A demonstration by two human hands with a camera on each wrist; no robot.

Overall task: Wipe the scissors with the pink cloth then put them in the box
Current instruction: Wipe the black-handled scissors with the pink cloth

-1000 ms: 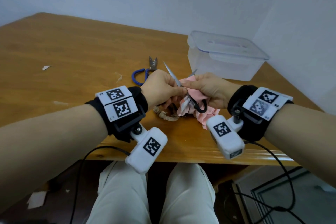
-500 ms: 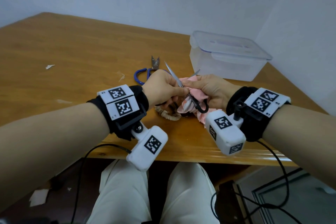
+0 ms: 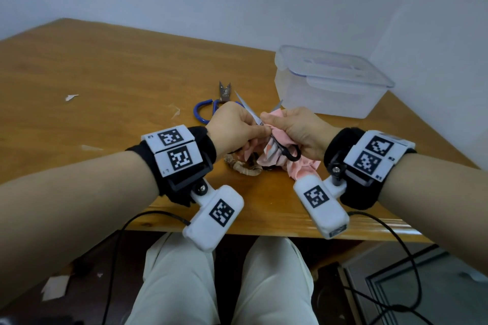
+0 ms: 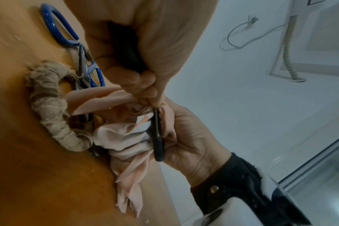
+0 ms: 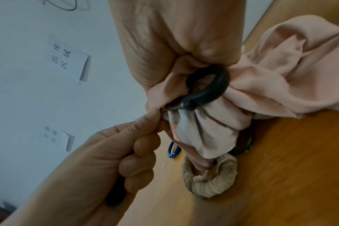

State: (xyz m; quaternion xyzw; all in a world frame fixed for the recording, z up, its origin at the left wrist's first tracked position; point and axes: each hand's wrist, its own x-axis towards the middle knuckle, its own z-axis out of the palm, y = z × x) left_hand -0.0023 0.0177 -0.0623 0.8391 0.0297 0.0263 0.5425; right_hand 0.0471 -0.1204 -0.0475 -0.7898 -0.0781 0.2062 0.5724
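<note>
Black-handled scissors (image 3: 274, 140) held above table (image 3: 105, 82) edge, blades spread in a V pointing away toward lidded box (image 3: 330, 87), loops toward the body. Left hand (image 3: 232, 126) pinching one blade; right hand (image 3: 298, 132) bunching pink cloth (image 3: 303, 169) round the other.

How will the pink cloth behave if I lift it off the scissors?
Probably floppy: the pink cloth bunches and drapes limply from the right hand. Likely light, since it looks thin. It may snag, being gathered around the black-handled scissors.
</note>
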